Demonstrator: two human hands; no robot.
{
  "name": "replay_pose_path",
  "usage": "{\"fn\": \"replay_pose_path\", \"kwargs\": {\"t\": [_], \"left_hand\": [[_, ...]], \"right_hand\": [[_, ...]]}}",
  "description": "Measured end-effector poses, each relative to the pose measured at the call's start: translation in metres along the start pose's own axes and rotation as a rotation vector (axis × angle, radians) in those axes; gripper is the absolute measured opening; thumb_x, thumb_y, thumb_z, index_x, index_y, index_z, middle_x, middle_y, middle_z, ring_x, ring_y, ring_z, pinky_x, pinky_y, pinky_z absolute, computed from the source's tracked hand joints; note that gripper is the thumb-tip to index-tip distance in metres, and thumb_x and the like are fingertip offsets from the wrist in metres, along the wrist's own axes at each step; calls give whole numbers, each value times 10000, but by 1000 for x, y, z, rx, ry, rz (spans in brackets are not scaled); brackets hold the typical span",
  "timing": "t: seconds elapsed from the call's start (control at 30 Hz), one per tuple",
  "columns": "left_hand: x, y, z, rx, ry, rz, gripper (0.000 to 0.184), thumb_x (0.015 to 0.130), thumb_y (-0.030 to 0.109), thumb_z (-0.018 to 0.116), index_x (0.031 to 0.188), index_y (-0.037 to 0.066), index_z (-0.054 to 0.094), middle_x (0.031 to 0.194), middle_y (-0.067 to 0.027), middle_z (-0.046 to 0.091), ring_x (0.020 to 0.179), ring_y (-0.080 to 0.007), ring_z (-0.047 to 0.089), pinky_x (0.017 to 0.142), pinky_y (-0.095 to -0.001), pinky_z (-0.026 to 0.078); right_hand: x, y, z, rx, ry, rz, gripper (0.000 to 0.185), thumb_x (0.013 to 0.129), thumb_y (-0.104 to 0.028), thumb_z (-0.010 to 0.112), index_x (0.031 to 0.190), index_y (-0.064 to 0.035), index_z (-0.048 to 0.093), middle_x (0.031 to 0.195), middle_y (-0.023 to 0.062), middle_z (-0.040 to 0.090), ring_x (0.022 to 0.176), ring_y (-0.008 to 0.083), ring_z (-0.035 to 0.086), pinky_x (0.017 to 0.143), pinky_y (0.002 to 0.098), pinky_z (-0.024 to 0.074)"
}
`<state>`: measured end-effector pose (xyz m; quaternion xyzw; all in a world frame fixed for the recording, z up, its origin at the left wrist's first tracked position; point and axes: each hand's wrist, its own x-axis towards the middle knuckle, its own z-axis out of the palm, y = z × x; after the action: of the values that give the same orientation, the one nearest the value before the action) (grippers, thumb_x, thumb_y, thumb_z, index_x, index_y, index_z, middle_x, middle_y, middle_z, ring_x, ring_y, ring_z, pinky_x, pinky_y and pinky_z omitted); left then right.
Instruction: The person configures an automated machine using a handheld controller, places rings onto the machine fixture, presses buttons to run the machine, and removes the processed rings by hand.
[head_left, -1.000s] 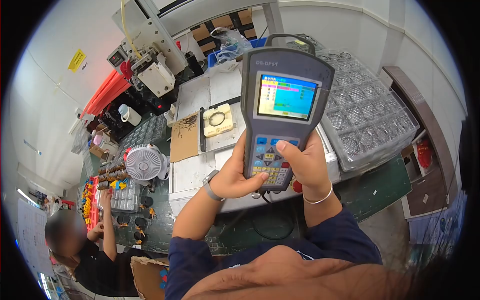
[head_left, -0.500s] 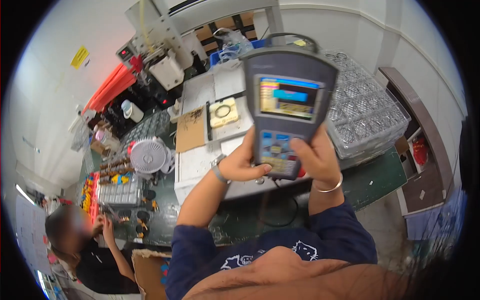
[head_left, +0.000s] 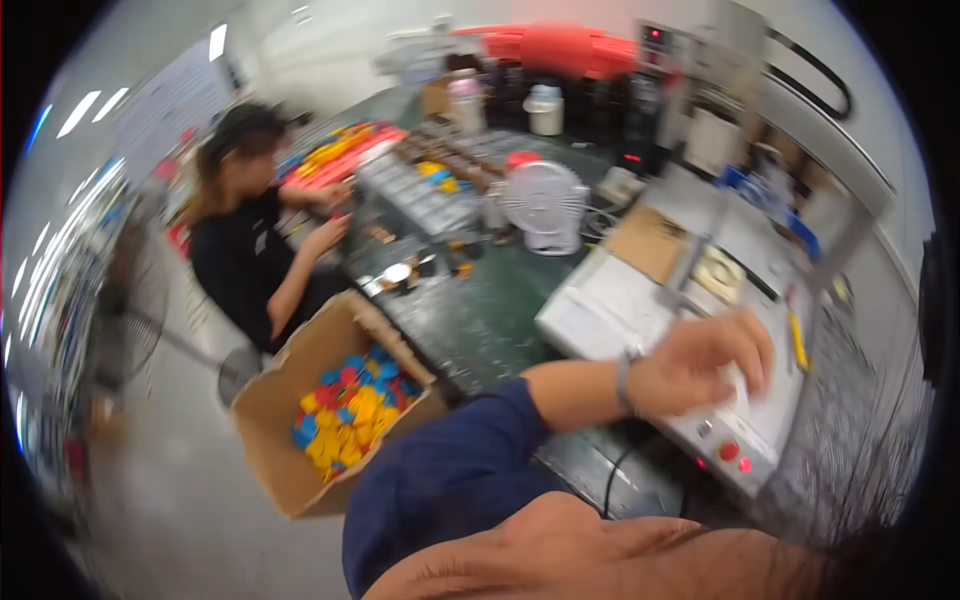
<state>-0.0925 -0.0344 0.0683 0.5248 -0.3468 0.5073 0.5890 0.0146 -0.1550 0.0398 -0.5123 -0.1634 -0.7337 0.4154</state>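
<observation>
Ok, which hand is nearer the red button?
Left, as far as the view shows: the left hand is just beyond the red button; the right hand is out of view.

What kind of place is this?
Likely a small-parts assembly workshop: a cardboard box of red, yellow and blue pieces on the near side, a white-topped machine with a red button, and a co-worker handling something at the green workbench.

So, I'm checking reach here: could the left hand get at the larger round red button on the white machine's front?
Probably yes: the left hand is blurred but close to the red button, and nothing tall seems to stand between them. Whether it holds anything is unclear.
</observation>
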Motion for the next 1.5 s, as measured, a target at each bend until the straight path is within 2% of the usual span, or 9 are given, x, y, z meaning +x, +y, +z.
{"fn": "replay_pose_path", "kwargs": {"t": [0.17, 0.3, 0.5, 0.7, 0.93, 1.07, 1.2, 1.37, 1.5], "left_hand": [[10, 63, 29, -195, -189, 274, 118, 891, 109, 573, 977, 32, 599, 985, -129, 565, 835, -224, 589, 726, -330, 477], [0, 88, 30, -52, -155, 308, 135, 868, 109, 596, 967, 17, 598, 980, -134, 558, 818, -224, 590, 709, -319, 483], [-9, 118, 34, 58, -72, 391, 169, 833, 110, 630, 951, -4, 596, 973, -142, 547, 793, -224, 593, 682, -303, 492], [-12, 120, 43, 20, -25, 450, 208, 798, 111, 665, 936, -26, 593, 965, -150, 537, 767, -223, 596, 655, -287, 501], [-8, 116, 53, -36, 59, 586, 257, 756, 112, 705, 918, -51, 591, 956, -159, 524, 737, -223, 599, 624, -269, 512], [-3, 78, 48, -114, 165, 796, 243, 751, 108, 708, 909, -35, 592, 894, -151, 567, 695, -227, 609, 581, -274, 510], [1, 78, 25, -53, -104, 698, 207, 751, 105, 704, 889, -4, 595, 749, -124, 626, 612, -242, 618, 499, -302, 492], [2, 52, 63, -314, 281, 629, 199, 759, 100, 670, 906, -15, 600, 916, -156, 591, 760, -235, 618, 649, -318, 517], [-1, 27, 47, -229, -87, 297, 170, 789, 69, 646, 945, 13, 610, 898, -153, 605, 740, -251, 626, 624, -323, 515]], "right_hand": [[0, -144, 8, -1054, 366, -291, 313, 902, -82, 558, 1154, 101, 526, 1117, 240, 591, 933, 259, 611, 846, 344, 495], [30, -159, 2, 345, 234, -442, 345, 959, -124, 459, 1204, 117, 483, 1146, 195, 574, 937, 257, 591, 866, 362, 485], [-16, -122, -24, 1039, -387, -388, 386, 959, -180, 458, 1249, 74, 477, 1227, 191, 535, 1045, 293, 545, 923, 418, 432], [-91, -40, -40, 740, -920, -633, 428, 959, -235, 456, 1293, 31, 470, 1308, 188, 496, 1153, 328, 499, 981, 474, 379], [-135, 16, -63, 331, -828, -842, 478, 959, -300, 454, 1345, -19, 462, 1402, 184, 450, 1279, 370, 445, 1047, 539, 317], [-136, 19, -73, 137, -1165, -821, 391, 978, -193, 408, 1329, -35, 478, 1384, 170, 475, 1280, 330, 458, 1057, 519, 317], [-152, 26, -70, 190, -991, -781, 358, 974, -174, 416, 1293, -41, 509, 1363, 165, 491, 1270, 322, 468, 1060, 502, 320], [-153, 32, -69, 305, -1022, -678, 384, 940, -182, 450, 1295, -47, 508, 1356, 159, 485, 1273, 324, 454, 1061, 498, 308], [-151, 32, -71, 368, -1044, -602, 408, 913, -189, 477, 1296, -52, 507, 1351, 155, 480, 1276, 326, 443, 1062, 495, 299]]}}
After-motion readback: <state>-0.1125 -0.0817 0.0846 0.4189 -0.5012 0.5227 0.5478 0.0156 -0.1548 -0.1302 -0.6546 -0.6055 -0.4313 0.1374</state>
